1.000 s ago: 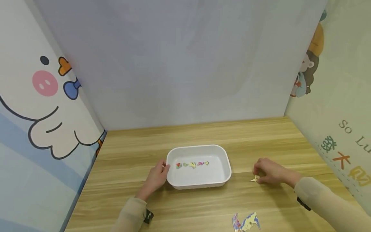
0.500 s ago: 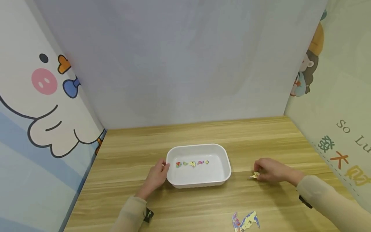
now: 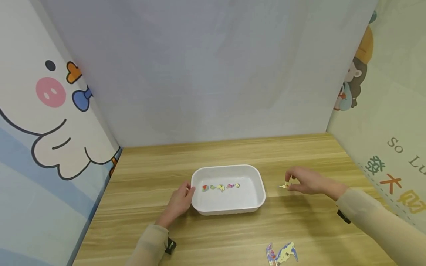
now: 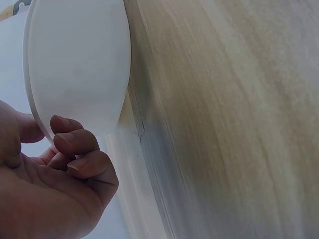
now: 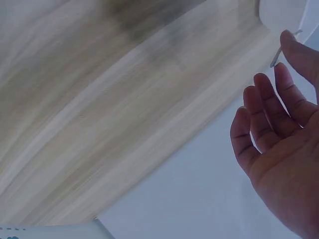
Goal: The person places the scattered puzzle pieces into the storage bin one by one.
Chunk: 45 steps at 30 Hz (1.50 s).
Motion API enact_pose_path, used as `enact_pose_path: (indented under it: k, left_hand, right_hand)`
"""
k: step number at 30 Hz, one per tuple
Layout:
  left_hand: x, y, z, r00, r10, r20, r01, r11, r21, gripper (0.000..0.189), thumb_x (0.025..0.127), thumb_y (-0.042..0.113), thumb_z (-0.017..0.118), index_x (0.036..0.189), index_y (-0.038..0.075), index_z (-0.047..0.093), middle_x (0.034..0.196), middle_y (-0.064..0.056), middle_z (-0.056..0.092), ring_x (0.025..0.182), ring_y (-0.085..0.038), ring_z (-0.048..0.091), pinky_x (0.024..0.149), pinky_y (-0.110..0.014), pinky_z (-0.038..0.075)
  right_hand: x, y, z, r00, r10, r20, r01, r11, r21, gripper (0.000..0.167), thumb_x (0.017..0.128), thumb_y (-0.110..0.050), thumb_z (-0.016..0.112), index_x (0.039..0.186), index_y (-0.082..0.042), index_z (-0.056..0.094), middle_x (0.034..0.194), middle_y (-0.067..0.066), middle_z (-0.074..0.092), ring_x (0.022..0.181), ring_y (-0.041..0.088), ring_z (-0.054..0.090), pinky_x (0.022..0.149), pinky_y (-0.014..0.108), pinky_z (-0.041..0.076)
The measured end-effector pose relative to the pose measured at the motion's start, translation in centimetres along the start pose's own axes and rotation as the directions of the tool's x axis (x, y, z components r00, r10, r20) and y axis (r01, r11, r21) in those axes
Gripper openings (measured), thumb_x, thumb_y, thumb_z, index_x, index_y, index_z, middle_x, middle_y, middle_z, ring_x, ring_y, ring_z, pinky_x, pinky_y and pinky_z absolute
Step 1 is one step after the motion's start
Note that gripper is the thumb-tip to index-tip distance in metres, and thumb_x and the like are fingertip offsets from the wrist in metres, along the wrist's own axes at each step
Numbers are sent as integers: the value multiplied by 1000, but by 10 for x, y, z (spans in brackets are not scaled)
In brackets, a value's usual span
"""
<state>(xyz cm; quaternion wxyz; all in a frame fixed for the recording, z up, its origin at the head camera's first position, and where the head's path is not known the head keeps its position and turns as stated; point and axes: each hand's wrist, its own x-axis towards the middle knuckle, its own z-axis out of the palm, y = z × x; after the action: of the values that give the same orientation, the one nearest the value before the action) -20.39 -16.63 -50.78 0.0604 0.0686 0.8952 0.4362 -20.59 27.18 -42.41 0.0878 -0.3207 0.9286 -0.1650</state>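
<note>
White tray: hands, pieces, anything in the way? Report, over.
Left hand gripping rim of white tray. Right hand pinching yellow cutout above tabletop, right of tray. Five small cutouts inside tray. No obstacle visible between held cutout and tray.

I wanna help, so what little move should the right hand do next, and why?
Perhaps the right hand should carry its pinched yellow piece left, over the white tray: five small pieces already lie there in a row, with bare space past the row's right end, and the left hand holds the tray's left side.
</note>
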Motion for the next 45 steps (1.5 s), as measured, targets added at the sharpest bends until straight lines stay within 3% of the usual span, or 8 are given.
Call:
enact_pose_path:
  k: [10,14,20,27,45]
  left_hand:
    - [-1,-2,1,1000,22,-8,-22,1000,0,13,101,18,48,101,5,49,69,-3,55,60,-17,49,52,-30,41]
    - [-1,-3,1,1000,13,-5,-13,1000,-1,12,101,18,48,101,6,48,71,-4,56,60,-17,50,53,-30,42]
    - [0,-3,1,1000,-2,6,2,1000,-2,13,101,19,47,102,6,47,72,-5,55,61,-18,49,53,-30,42]
    - [-1,-4,1,1000,7,1,-7,1000,-7,13,101,19,47,102,6,47,71,-4,55,60,-18,49,53,-30,41]
    - [-2,-3,2,999,36,-11,-36,999,-14,12,101,18,48,101,7,47,72,-4,57,60,-17,50,53,-30,42]
  right_hand:
    - [39,-17,-8,999,-40,-35,38,998,-45,17,84,-16,74,93,-8,63,95,3,59,89,26,58,77,43,47]
    - [57,-25,-10,997,-67,-47,64,996,-64,15,83,-15,75,90,-9,64,104,11,61,99,31,57,83,46,46]
    - [75,-35,-8,999,-44,-27,42,995,-88,16,82,-19,76,88,-9,64,115,21,59,110,39,52,91,50,41]
    - [87,-33,0,999,-36,-34,32,995,-96,16,82,-20,76,86,-8,65,116,22,58,110,41,52,92,51,40]
    - [105,-44,19,999,52,-14,-52,998,-35,16,79,-22,78,82,-11,66,139,31,38,124,49,37,101,54,30]
